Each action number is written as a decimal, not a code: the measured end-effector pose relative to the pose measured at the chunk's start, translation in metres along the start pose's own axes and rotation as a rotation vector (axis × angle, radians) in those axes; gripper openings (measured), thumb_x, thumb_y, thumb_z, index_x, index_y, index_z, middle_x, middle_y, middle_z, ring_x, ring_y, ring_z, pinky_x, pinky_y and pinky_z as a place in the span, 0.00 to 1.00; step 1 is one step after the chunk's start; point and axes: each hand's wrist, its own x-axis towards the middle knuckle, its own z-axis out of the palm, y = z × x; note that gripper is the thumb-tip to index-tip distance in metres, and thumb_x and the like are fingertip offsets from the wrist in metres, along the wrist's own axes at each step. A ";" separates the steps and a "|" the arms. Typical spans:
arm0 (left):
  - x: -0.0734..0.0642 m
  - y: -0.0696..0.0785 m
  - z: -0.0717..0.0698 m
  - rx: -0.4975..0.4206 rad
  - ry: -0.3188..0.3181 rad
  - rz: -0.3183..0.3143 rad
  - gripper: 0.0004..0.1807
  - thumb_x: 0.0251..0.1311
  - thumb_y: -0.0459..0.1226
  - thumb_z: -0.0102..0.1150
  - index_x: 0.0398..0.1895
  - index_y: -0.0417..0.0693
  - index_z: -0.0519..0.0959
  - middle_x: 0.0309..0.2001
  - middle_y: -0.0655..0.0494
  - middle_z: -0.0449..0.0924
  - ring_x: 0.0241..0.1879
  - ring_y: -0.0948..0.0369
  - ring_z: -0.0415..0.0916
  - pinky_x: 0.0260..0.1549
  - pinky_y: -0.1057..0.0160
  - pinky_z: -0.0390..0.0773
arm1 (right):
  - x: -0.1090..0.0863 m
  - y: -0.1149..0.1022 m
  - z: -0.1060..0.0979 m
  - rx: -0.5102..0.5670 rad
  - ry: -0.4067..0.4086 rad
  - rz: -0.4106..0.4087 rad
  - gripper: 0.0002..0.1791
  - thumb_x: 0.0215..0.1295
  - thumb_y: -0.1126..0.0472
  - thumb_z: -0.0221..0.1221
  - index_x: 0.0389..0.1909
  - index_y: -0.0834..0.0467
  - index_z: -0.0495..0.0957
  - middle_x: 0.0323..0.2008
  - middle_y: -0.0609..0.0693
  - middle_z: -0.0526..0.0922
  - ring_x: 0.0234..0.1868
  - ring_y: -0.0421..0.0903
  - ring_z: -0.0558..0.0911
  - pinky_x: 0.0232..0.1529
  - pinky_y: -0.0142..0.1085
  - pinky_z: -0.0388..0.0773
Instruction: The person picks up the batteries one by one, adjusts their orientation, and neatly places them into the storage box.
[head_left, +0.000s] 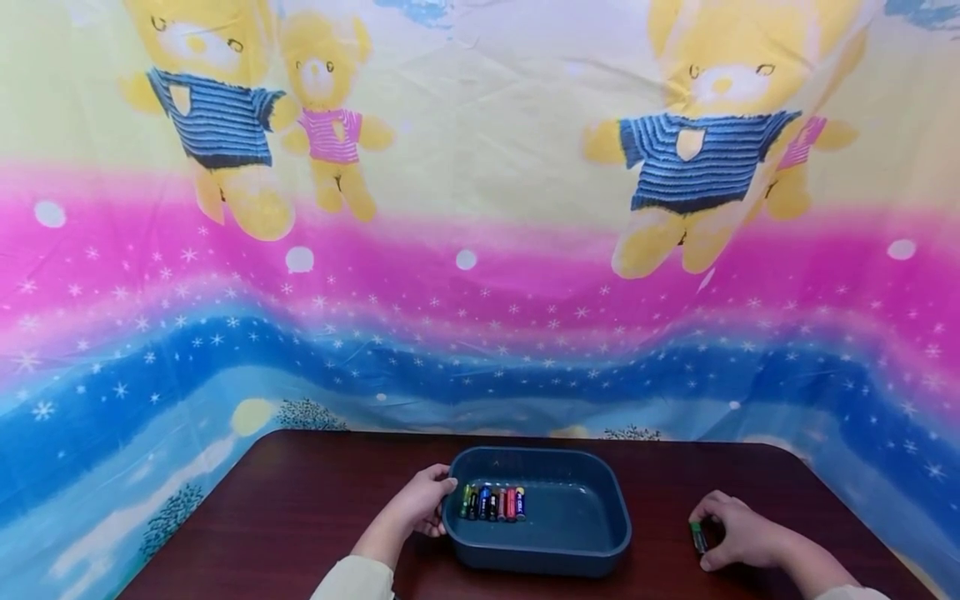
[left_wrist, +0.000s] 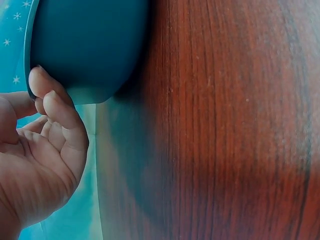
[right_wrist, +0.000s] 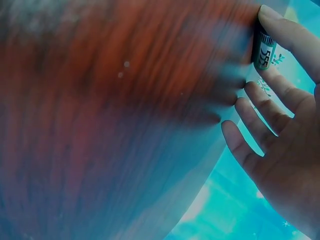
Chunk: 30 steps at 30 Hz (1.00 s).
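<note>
A dark blue-grey rectangular tub point(head_left: 555, 560) stands on the table, with several batteries point(head_left: 492, 503) side by side in a row along its left part. My left hand point(head_left: 420, 502) grips the tub's left end, thumb over the rim; the left wrist view shows its fingers point(left_wrist: 64, 112) against the outer wall. To the right of the tub, my right hand point(head_left: 738, 533) pinches a dark battery with a green end point(head_left: 698, 537) between thumb and forefinger. In the right wrist view this battery point(right_wrist: 265, 50) bears the print "555", held close over the wood while the other fingers spread.
The dark red-brown wooden table point(head_left: 315, 492) has rounded far corners. Behind it hangs a cloth point(head_left: 480, 292) printed with bears, snowflakes and pink and blue bands, reaching down past the table's back and side edges.
</note>
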 end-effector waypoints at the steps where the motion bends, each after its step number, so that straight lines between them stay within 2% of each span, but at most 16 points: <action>1: 0.000 -0.001 0.000 0.001 0.001 -0.003 0.22 0.70 0.40 0.42 0.63 0.41 0.61 0.14 0.54 0.65 0.10 0.62 0.68 0.13 0.67 0.74 | 0.005 0.015 0.003 -0.006 -0.004 -0.002 0.23 0.46 0.49 0.69 0.44 0.48 0.75 0.45 0.48 0.67 0.45 0.50 0.68 0.36 0.35 0.71; 3: 0.000 -0.002 0.000 0.000 0.003 -0.005 0.21 0.70 0.40 0.42 0.63 0.41 0.61 0.14 0.54 0.65 0.10 0.62 0.68 0.13 0.67 0.74 | 0.012 0.035 0.006 0.025 -0.012 0.022 0.24 0.45 0.47 0.70 0.44 0.46 0.76 0.46 0.47 0.67 0.46 0.50 0.68 0.36 0.36 0.71; 5: 0.001 -0.003 0.001 -0.001 0.003 -0.009 0.21 0.70 0.40 0.42 0.63 0.41 0.61 0.14 0.54 0.65 0.10 0.62 0.68 0.13 0.67 0.74 | 0.012 0.035 0.006 0.071 -0.012 0.027 0.24 0.44 0.48 0.71 0.44 0.47 0.76 0.46 0.48 0.67 0.46 0.50 0.68 0.36 0.36 0.71; 7: 0.001 -0.003 0.001 -0.003 0.002 -0.012 0.21 0.70 0.40 0.42 0.63 0.41 0.61 0.14 0.54 0.65 0.10 0.62 0.68 0.14 0.67 0.74 | 0.006 0.015 0.002 0.090 -0.004 0.020 0.25 0.45 0.52 0.71 0.45 0.52 0.75 0.45 0.51 0.68 0.44 0.50 0.70 0.35 0.37 0.71; 13: 0.001 -0.003 0.003 -0.002 0.004 -0.009 0.21 0.70 0.40 0.41 0.62 0.41 0.61 0.14 0.54 0.65 0.10 0.62 0.68 0.14 0.66 0.74 | -0.012 -0.081 -0.013 0.244 0.105 0.103 0.31 0.43 0.66 0.70 0.50 0.69 0.70 0.44 0.60 0.72 0.43 0.57 0.74 0.34 0.43 0.75; 16: 0.002 -0.002 0.003 -0.002 0.006 -0.005 0.21 0.70 0.40 0.42 0.62 0.41 0.62 0.14 0.54 0.65 0.10 0.62 0.68 0.14 0.66 0.74 | -0.015 -0.106 -0.015 0.358 0.132 0.158 0.34 0.45 0.70 0.68 0.55 0.72 0.65 0.45 0.62 0.73 0.45 0.57 0.74 0.35 0.44 0.77; 21: 0.002 -0.001 0.003 0.003 0.009 -0.008 0.21 0.70 0.39 0.42 0.62 0.41 0.62 0.14 0.54 0.64 0.10 0.62 0.68 0.14 0.66 0.74 | -0.014 -0.116 -0.014 0.501 0.162 0.168 0.37 0.49 0.71 0.65 0.60 0.75 0.59 0.48 0.64 0.72 0.47 0.55 0.74 0.40 0.45 0.77; 30: 0.001 -0.002 0.003 0.022 0.018 -0.001 0.21 0.70 0.39 0.42 0.63 0.41 0.61 0.15 0.53 0.64 0.10 0.61 0.68 0.14 0.65 0.75 | -0.011 -0.118 -0.013 0.692 0.139 0.087 0.38 0.54 0.71 0.61 0.62 0.77 0.51 0.51 0.66 0.71 0.48 0.52 0.74 0.44 0.44 0.76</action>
